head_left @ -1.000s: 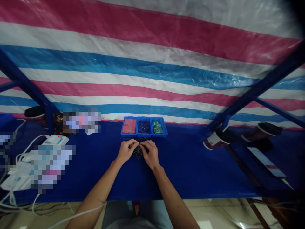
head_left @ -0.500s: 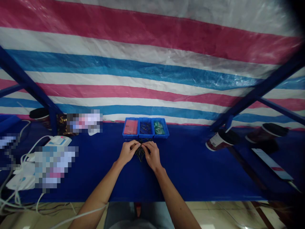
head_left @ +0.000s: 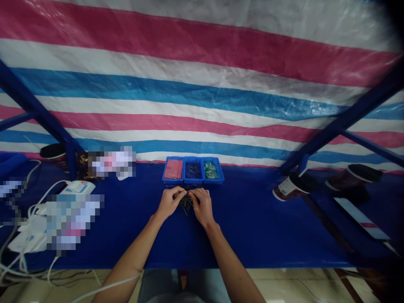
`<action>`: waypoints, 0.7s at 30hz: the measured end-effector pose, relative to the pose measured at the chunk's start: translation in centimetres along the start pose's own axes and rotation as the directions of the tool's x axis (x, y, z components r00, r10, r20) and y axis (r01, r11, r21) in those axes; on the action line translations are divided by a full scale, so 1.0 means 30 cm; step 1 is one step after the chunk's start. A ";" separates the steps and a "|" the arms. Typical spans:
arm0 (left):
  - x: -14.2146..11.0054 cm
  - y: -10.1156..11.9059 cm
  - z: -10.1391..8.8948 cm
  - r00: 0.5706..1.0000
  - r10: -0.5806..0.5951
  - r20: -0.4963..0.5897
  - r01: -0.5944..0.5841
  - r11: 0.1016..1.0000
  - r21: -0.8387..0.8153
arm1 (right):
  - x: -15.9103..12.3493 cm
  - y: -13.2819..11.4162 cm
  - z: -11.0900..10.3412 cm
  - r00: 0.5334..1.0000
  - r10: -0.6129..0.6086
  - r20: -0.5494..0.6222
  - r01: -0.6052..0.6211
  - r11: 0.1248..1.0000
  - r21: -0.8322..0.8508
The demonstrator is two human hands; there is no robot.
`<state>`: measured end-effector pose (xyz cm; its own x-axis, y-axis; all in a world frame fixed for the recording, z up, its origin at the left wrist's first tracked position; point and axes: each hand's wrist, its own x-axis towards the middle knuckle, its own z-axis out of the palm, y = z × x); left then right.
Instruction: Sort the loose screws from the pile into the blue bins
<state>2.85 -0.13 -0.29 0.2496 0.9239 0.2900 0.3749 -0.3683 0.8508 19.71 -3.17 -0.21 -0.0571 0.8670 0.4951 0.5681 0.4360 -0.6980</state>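
A small heap of dark screws (head_left: 186, 203) lies on the blue table (head_left: 252, 227) in front of me. My left hand (head_left: 169, 200) and my right hand (head_left: 201, 203) rest on either side of the heap, fingertips curled and pinched together over it. What the fingers pinch is too small to make out. Just behind the hands stand three blue bins side by side: a bin with pink bags (head_left: 173, 169), a bin with dark screws (head_left: 193, 170) and a bin with green parts (head_left: 211, 170).
Two paper cups (head_left: 292, 186) (head_left: 355, 174) lie tipped at the right, near a phone (head_left: 362, 219). White chargers and cables (head_left: 38, 227) crowd the left. Blue frame posts (head_left: 67, 155) (head_left: 299, 160) stand at both sides before a striped tarp (head_left: 202, 84).
Both hands stay together over the screw heap, with only small finger movements. The view has shifted slightly.
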 end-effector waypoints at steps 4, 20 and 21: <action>0.000 0.000 0.002 1.000 0.001 0.010 -0.001 1.000 -0.008 | -0.003 0.002 0.001 1.000 -0.006 -0.009 0.006 1.000 -0.021; 0.002 0.024 -0.011 0.999 -0.032 -0.012 0.032 0.999 -0.003 | -0.086 -0.367 -0.105 0.999 -0.015 -0.030 0.024 0.951 0.308; 0.002 0.026 -0.012 0.999 -0.031 -0.018 0.031 1.000 -0.004 | -0.120 -0.422 -0.102 0.995 -0.027 0.094 -0.012 0.921 0.388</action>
<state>2.82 -0.33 0.55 0.2222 0.9366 0.2711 0.3790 -0.3391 0.8610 15.24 -12.54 8.43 -0.1497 0.8737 0.4629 0.2052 0.4854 -0.8498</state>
